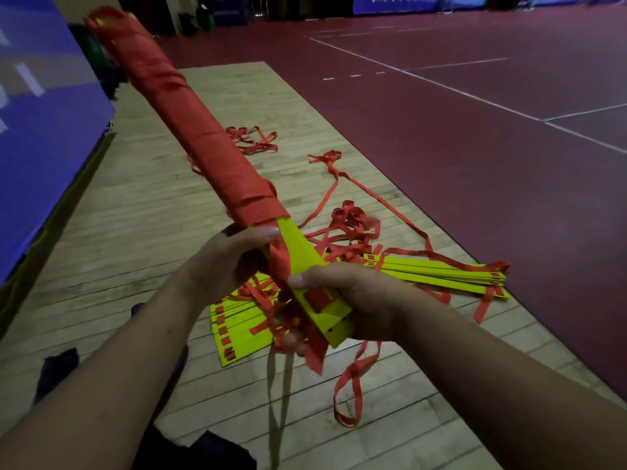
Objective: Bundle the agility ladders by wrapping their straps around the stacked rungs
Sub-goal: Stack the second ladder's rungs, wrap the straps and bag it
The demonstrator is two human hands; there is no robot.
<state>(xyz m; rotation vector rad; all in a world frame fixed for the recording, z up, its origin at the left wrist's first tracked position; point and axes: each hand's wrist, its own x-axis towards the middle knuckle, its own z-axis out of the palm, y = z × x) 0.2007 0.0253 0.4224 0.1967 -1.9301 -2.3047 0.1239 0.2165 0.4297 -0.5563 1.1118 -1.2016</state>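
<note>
Wood floor (135,205) lies open leftward; left grip (234,262), right grip (359,300) hold bundle (203,140).

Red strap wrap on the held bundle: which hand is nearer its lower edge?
Left. The left hand grips the bundle just below the red strap wrap; the right hand holds the bare yellow rung ends farther down.

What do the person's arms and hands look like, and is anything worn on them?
Both are bare. The left forearm and right forearm show no sleeve as far as the frame reaches. The left hand and right hand wear no glove; no watch, bracelet or ring is visible. The thumbnails look short and unpainted.
</note>
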